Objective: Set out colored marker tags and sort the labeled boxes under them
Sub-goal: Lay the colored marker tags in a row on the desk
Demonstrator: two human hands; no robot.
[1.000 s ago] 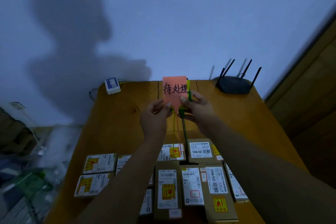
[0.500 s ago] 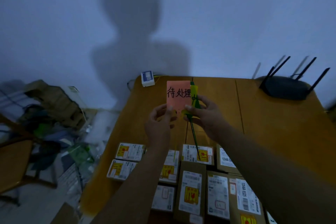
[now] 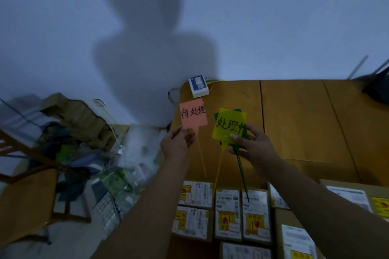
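Pink tag (image 3: 193, 116) is pinched by the left hand (image 3: 176, 143) above the table's (image 3: 294, 124) left edge; yellow tag (image 3: 229, 126) and green tag (image 3: 244, 132) are gripped together by the right hand (image 3: 255, 147), so one could slip out onto the boxes (image 3: 228, 214).

The pink tag (image 3: 193, 115) bears black handwritten characters, and its thin stem is the same pink. The yellow tag (image 3: 228, 125) also carries black characters, with a yellow stem. Behind it shows the edge of a dark green tag (image 3: 244, 133) with a dark green stem. The worktop (image 3: 294, 120) is orange-brown wood with dark seams. The boxes (image 3: 228, 213) are brown with white labels and yellow stickers printed in red. The wall (image 3: 63, 27) is pale blue-grey.
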